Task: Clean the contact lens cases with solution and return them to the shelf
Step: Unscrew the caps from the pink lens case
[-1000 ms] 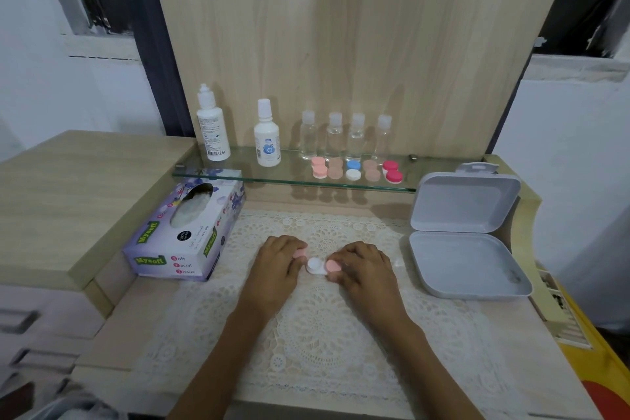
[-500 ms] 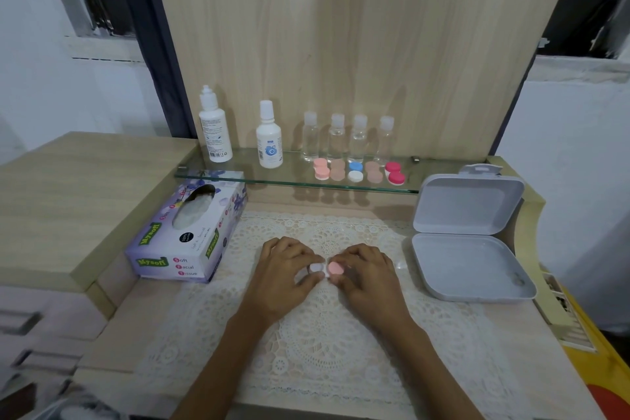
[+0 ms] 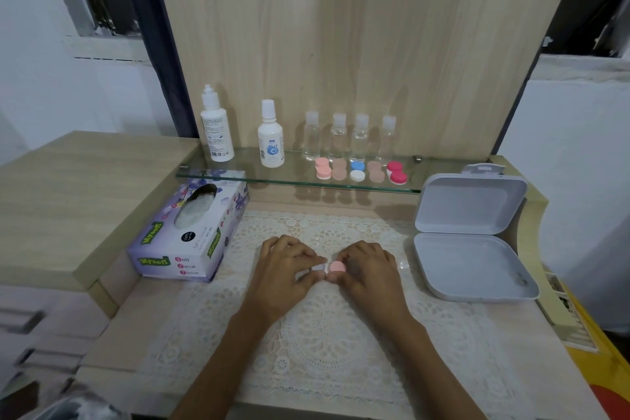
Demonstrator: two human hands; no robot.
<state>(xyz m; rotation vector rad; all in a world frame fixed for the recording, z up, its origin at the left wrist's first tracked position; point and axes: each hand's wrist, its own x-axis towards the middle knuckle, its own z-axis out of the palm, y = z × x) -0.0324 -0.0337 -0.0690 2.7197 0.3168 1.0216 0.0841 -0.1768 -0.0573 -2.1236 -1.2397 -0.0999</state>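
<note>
Both forearms reach up from the near edge over a cream lace mat (image 3: 324, 351) and converge at its middle. The left hand (image 3: 284, 271) lies palm down, its fingers curled round the white end of a small contact lens case (image 3: 335, 267). The right hand (image 3: 373, 271) mirrors it, with its fingertips pinching the case's round pink cap. The case sits low over the mat between the two hands.

A purple cardboard tissue box (image 3: 184, 239) lies to the left, and an open grey plastic box (image 3: 474, 266) to the right. Beyond them, a glass shelf (image 3: 238, 177) carries two white solution bottles (image 3: 271, 143), four small clear bottles (image 3: 351, 140) and a row of coloured lens cases (image 3: 358, 171).
</note>
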